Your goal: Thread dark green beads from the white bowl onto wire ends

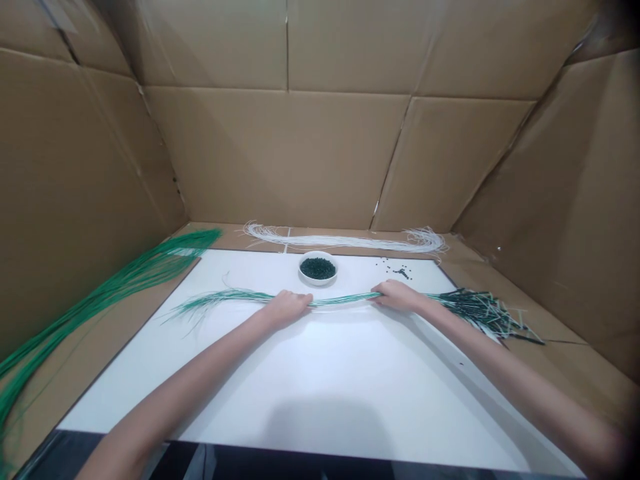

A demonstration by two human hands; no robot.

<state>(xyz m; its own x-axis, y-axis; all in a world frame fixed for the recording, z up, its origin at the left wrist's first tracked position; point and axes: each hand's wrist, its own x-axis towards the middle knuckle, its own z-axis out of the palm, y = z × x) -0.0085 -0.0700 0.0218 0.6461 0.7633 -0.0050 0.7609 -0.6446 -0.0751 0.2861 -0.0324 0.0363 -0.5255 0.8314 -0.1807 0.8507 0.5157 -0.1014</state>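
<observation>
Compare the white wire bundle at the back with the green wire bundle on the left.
The white wire bundle is pale, while the green wire bundle is vivid green. The white one lies crosswise behind the white sheet; the green one runs diagonally beside it. The white bundle shows whole, but the green one runs out of view at the left edge. Both are long, loose bunches of thin strands.

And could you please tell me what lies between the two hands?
Thin green strands run from left hand to right hand, in the head view.
</observation>
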